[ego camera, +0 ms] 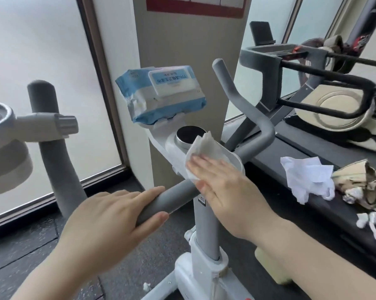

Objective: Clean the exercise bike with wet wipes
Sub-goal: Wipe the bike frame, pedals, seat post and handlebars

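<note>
The exercise bike's white console (161, 139) with a round dark display (189, 134) sits between two grey handlebars. My left hand (111, 215) grips the near left handlebar (174, 195), thumb under the tube. My right hand (224, 187) lies flat, fingers straight, pressing a white wet wipe (206, 148) onto the console just right of the display. A blue and white pack of wet wipes (161, 94) rests propped on the console's far end, its lid shut.
A treadmill deck (291, 144) at the right carries a crumpled white wipe (306, 180) and beige cloths (364, 187). Another grey and white machine (44, 126) stands at the left by the frosted window. The bike's white post (204, 245) drops to the dark floor.
</note>
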